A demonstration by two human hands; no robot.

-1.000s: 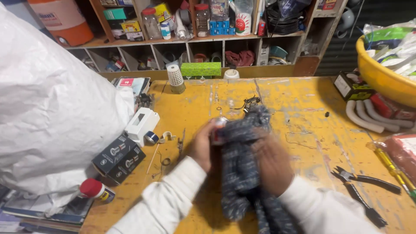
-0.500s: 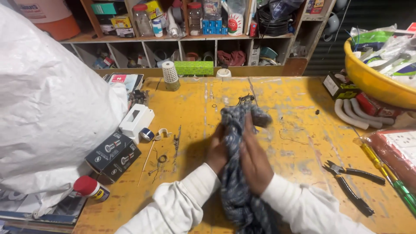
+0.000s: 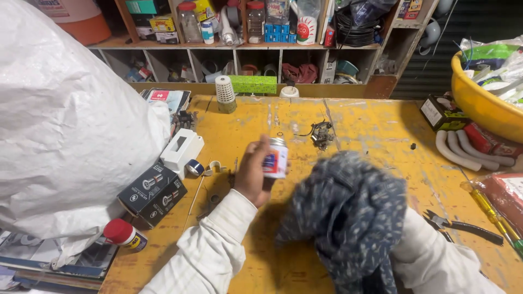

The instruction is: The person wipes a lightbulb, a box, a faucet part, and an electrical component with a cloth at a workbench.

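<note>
My left hand holds a small white bottle with a red and blue label upright over the yellow workbench. A dark blue patterned cloth hangs bunched in front of me and covers my right hand, which is hidden under it; only the white sleeve shows. The cloth is blurred. The bottle stands free of the cloth, just to its left.
A big white sack fills the left side. Black boxes, a white plastic box, a red-capped can, pliers, a screwdriver, white hoses and a yellow tub lie around. Shelves stand behind.
Both hands were wrapped in the cloth on the bench. Now the left hand has come out holding the bottle, and the cloth has moved to the right with the right hand.
</note>
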